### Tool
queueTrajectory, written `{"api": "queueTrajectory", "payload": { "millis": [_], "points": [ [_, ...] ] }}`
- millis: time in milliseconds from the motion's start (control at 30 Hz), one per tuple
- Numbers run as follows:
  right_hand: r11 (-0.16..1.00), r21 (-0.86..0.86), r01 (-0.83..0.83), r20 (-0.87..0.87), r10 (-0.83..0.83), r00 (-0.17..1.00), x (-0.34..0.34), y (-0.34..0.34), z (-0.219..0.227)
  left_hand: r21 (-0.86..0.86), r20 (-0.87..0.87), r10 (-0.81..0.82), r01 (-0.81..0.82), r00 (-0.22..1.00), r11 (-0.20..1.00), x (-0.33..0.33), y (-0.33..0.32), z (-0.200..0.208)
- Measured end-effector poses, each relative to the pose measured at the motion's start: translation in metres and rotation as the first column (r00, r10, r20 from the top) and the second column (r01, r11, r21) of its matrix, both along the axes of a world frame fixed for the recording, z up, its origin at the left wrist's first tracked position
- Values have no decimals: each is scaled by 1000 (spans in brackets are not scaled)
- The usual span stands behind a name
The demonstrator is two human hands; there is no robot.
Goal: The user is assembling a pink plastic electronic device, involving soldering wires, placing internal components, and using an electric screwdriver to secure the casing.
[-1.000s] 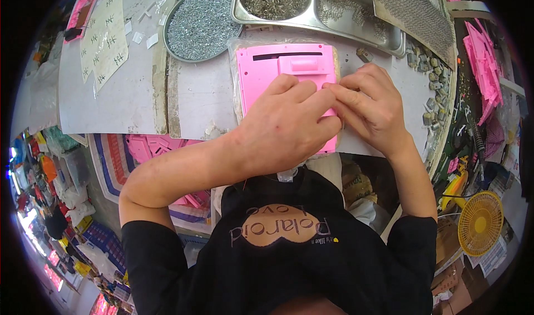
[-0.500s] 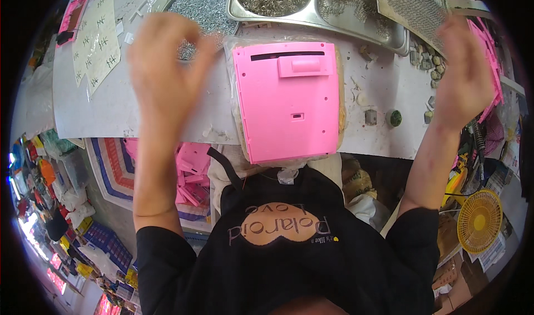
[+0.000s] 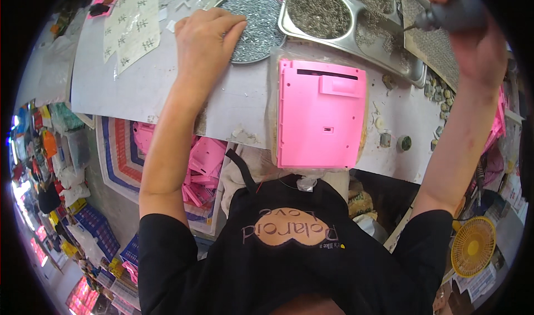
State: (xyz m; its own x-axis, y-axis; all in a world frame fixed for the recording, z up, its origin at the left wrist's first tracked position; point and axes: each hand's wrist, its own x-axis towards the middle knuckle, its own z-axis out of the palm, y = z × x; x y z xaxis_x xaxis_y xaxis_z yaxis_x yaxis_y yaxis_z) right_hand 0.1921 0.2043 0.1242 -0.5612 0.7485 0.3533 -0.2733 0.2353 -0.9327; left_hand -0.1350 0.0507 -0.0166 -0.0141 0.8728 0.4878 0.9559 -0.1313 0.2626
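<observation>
Left hand (image 3: pixel 206 34), fingers loosely apart, dips into round dish (image 3: pixel 257 20) of small screws. Metal tray (image 3: pixel 347 23) holds more screws in compartments. Pink panel (image 3: pixel 318 115) lies flat at surface (image 3: pixel 144 87) front edge, overhanging slightly. Right hand (image 3: pixel 473 34) grip clamped on grey screwdriver (image 3: pixel 448 15).

Bare tabletop (image 3: pixel 150 87) left of pink panel (image 3: pixel 320 117)

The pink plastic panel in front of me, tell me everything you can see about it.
The pink plastic panel is a flat rectangular cover, matte and moulded. It has a dark narrow slot near its far edge, a raised rectangular hatch beside that, a small notch at mid-face and tiny holes. It lies flat on the white worktop, its near edge overhanging toward the body. Neither hand touches it.
</observation>
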Motion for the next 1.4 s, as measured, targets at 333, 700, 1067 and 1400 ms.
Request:
{"api": "queueTrajectory", "payload": {
  "millis": [333, 700, 1067, 1400],
  "points": [
    [974, -82, -211, -221, 189, 957, -3, -136, -6, 88, 289, -469, 464, 835, 881, 110, -72, 48],
    [970, -103, -222, -249, 191, 950, 1, -162, 5, 124, 373, -547, 543, 750, 830, 134, -79, 52],
    [987, -73, -146, -266, 122, 956, -11, -154, -18, 82, 221, -147, 132, 964, 988, 51, -25, 28],
    [992, -103, -75, -223, 50, 974, 19, -165, -25, 28, 86, 20, -23, 996, 999, 1, 5, -5]
  ]
}}
